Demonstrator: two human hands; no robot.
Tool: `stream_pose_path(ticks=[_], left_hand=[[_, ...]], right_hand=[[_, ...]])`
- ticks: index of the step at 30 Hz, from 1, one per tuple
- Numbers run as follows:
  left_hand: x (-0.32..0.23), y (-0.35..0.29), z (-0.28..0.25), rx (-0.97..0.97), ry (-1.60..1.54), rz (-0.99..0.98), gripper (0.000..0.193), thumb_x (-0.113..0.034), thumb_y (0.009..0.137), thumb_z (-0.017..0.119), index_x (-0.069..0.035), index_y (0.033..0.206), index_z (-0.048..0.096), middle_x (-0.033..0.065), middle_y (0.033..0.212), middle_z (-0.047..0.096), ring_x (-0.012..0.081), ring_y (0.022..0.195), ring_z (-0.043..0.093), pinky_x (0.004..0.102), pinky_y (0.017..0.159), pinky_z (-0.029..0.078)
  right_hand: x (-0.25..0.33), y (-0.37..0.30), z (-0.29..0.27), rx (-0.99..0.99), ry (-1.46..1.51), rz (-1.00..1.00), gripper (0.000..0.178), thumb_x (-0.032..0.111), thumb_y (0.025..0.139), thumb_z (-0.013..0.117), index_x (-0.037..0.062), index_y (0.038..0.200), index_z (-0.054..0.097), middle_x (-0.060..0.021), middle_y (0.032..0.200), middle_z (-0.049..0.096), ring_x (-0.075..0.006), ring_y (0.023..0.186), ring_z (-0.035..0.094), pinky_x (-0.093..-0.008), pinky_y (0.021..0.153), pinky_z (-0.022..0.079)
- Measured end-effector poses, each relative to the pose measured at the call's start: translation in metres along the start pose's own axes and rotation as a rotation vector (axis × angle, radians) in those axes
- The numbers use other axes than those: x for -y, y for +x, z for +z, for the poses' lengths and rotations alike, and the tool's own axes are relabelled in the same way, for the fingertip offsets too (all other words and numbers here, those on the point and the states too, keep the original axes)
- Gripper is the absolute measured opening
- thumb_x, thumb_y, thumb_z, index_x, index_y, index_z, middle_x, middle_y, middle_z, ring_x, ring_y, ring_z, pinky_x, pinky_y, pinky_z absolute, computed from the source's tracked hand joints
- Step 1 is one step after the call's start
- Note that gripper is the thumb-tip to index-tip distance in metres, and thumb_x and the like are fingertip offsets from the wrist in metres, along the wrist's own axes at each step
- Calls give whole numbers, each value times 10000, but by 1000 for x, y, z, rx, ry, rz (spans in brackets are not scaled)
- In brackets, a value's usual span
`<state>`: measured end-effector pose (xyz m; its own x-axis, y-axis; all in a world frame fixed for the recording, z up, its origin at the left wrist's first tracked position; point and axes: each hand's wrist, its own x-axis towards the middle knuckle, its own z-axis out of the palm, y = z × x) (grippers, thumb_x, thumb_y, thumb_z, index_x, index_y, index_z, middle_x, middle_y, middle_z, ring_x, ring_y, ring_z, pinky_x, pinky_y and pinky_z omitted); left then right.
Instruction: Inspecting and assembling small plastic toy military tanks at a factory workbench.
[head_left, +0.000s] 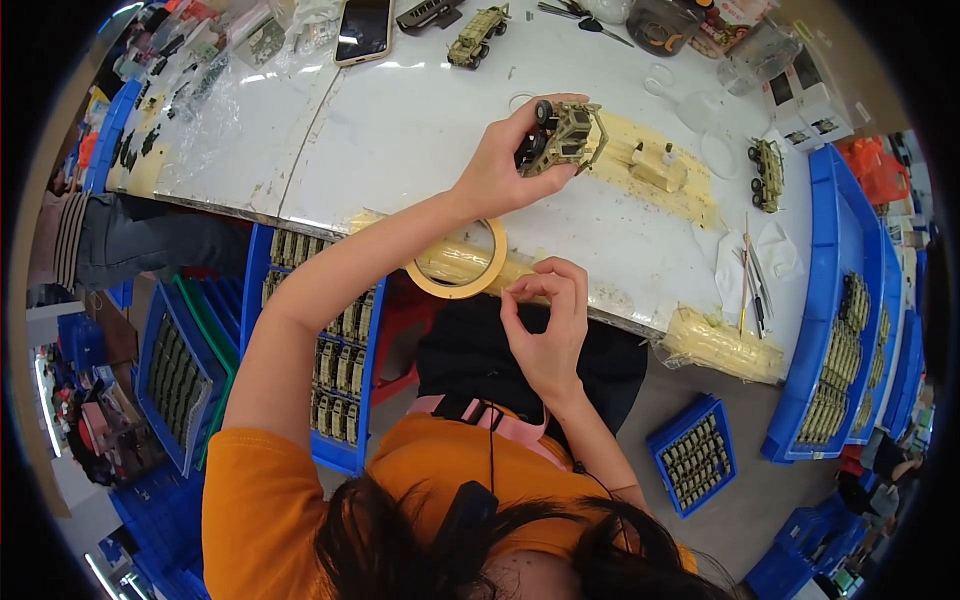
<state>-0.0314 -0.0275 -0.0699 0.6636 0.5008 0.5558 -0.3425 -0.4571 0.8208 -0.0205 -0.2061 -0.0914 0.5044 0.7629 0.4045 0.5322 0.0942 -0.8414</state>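
My left hand (497, 168) holds a small tan toy military truck (567, 142) above the table, its black wheels turned toward the palm. My right hand (556, 335) is just off the table's front edge, thumb and fingertips pinched together; whatever is between them is too small to make out. Beside it, a roll of yellow tape (456, 292) lies over the edge. A tan block (658, 168) sits on a yellow-taped strip (625, 130) right of the held truck. Other toy trucks stand at the back (478, 38) and at the right (767, 175).
A phone (363, 32) and scissors (598, 26) lie at the back. Thin tools (757, 285) rest near the right end. Blue crates with rows of tan trucks stand at the left (365, 410) and right (822, 230); a blue tray (655, 445) is on the floor.
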Motion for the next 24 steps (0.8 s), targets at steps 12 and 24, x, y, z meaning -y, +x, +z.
stream_pose_path(ticks=[12, 24], left_hand=[[0, 1, 2, 19, 31, -4, 561, -31, 676, 631, -56, 1219, 492, 41, 897, 632, 117, 716, 539, 212, 663, 431], [0, 3, 5, 56, 44, 37, 574, -23, 666, 626, -49, 1222, 488, 46, 913, 635, 122, 700, 542, 212, 654, 438]], right_hand=[[-6, 6, -4, 182, -119, -103, 188, -16, 749, 608, 5, 921, 534, -103, 1009, 493, -251, 875, 477, -319, 784, 407], [-2, 9, -7, 209, -298, -168, 153, 26, 758, 595, 32, 898, 534, -102, 956, 487, -245, 808, 448, -321, 749, 373]])
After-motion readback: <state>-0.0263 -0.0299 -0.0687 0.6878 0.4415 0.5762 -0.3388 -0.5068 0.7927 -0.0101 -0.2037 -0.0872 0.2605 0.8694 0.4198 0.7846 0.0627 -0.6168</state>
